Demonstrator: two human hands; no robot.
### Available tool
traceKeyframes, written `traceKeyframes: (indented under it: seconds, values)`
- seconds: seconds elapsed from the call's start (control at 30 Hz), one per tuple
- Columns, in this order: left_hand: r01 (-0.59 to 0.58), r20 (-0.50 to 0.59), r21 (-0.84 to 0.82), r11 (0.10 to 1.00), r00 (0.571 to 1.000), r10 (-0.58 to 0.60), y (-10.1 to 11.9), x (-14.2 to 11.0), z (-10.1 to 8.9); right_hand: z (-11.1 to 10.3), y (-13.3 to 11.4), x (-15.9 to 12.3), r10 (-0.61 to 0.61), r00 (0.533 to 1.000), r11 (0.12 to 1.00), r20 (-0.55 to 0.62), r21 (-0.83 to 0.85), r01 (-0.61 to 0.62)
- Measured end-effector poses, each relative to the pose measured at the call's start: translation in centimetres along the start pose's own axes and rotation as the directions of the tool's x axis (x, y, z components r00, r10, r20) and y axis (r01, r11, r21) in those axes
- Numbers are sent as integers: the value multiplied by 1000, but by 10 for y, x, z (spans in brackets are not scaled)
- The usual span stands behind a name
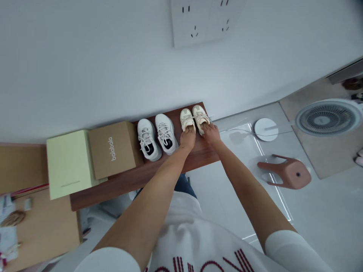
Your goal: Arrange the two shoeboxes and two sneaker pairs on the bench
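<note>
Two small cream sneakers stand side by side at the right end of a narrow brown wooden bench (198, 151), toes toward the wall. My left hand (188, 139) grips the left cream sneaker (186, 116) at its heel opening, fingers reaching inside. On the right cream sneaker (199, 112) my right hand (211, 133) is closed in the same way, its fingertips within the opening. Just to the left sit two larger white sneakers, the nearer-to-hand white sneaker (165, 128) and the farther white sneaker (145, 132), both with white laces and dark insides.
A brown shoebox (113, 151) and a pale green box (69, 162) occupy the bench's left part. Wall sockets (198, 22) are above. On the floor at right are a pink stool (296, 173) and a white standing fan (326, 117). A cardboard box (48, 226) lies lower left.
</note>
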State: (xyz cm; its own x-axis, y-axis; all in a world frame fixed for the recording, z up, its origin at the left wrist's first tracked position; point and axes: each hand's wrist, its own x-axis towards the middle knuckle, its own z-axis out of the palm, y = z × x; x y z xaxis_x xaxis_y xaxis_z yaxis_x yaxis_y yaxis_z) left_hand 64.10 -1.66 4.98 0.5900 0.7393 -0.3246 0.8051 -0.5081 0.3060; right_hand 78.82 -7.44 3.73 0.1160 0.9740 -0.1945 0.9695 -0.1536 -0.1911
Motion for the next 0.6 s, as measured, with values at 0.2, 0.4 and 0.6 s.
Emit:
traceKeyframes:
  seconds: [0.2, 0.4, 0.6]
  values:
    - [28, 38, -58, 998, 999, -26, 1, -1, -2, 7, -4, -6, 35, 999, 999, -5, 11, -34]
    - [82, 50, -117, 990, 996, -77, 8, -5, -19, -17, -13, -14, 29, 995, 1000, -99, 7, -29]
    - [21, -63, -169, 985, 998, -32, 2, -25, -59, -56, -32, -22, -23, 975, 1000, -222, 9, 25]
